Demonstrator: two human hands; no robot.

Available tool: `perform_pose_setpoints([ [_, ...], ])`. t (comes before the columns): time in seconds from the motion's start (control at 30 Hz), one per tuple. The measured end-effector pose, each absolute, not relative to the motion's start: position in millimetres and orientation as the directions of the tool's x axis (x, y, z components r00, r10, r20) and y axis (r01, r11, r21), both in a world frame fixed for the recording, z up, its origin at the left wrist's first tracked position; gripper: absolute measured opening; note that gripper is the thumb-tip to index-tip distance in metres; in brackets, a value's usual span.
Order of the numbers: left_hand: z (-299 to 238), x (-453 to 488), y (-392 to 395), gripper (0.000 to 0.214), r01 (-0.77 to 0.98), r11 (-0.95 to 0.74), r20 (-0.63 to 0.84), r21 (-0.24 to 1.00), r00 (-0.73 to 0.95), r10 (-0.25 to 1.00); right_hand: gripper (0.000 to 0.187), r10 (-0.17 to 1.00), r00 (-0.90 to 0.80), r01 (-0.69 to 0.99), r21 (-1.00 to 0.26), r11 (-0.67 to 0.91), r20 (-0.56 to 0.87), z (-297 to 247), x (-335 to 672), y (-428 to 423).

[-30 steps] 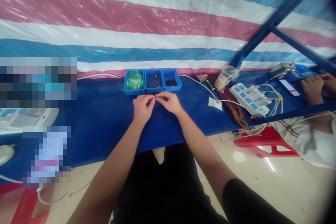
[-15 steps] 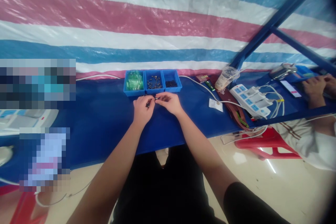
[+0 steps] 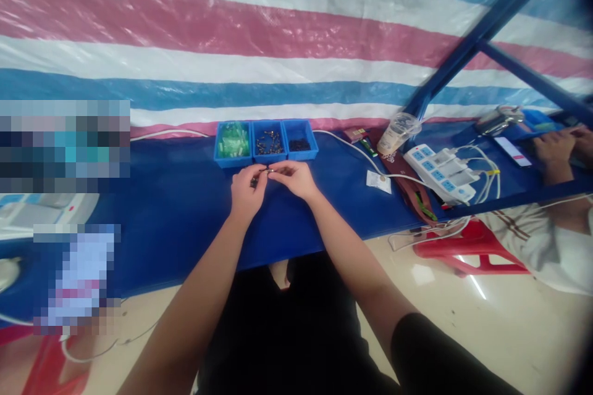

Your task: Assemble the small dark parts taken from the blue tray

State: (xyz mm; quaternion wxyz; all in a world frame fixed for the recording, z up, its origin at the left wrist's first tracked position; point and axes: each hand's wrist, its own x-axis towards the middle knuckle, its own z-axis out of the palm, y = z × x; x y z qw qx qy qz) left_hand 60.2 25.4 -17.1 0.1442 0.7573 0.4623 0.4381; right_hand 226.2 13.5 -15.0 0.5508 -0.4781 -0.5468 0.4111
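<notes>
Both hands meet over the blue tabletop [image 3: 176,197], just in front of three small blue bins. Left hand [image 3: 246,188] curled, fingertips pinching a small dark metal part [image 3: 256,179]; right hand [image 3: 293,176] also curled, thumb and forefinger pinched on the same small part at its right end, near [image 3: 270,170]. Part is tiny and blurry, can't tell exactly what it is. Hands touch each other at the fingertips, wrists resting low near the tabletop.

Bins sit in a row, side by side and touching, against the back edge: left bin [image 3: 231,142] has pale green pieces, middle bin [image 3: 270,144] has small dark metal bits, right bin [image 3: 300,142] has a little pile of black bits.

To the right: white cable [image 3: 345,145] running across the tabletop, small white packet [image 3: 378,181], plastic cup [image 3: 397,133] tilted against a blue frame bar [image 3: 467,43], white power strip [image 3: 440,173] with plugs and cords in it. Further right another person's hand [image 3: 551,149] rests on a neighbouring blue surface, beside a phone [image 3: 512,151]. Red plastic stool [image 3: 467,247] on the floor below. Striped tarp [image 3: 278,31] in pink, white and blue hangs behind. Blurred-out patches at left.
</notes>
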Motion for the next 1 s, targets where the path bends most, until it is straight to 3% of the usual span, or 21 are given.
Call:
perform_pose_setpoints([
  [0.4,-17.8,59.5,27.4,0.021,0.604,-0.507,0.492,0.616,0.208,0.845,0.032,0.973,0.074,0.107,-0.972,0.209,0.217,-13.0,225.9,16.1],
  [0.63,-14.1,62.5,25.9,0.02,0.615,-0.496,0.453,0.613,0.241,0.858,0.034,0.977,0.085,0.061,-0.98,0.192,0.196,-12.6,225.3,13.1],
  [1.0,-16.0,54.4,20.1,0.019,0.6,-0.473,0.481,0.645,0.162,0.861,0.036,0.979,0.064,-0.038,-0.98,0.196,0.193,-14.6,220.6,10.7],
])
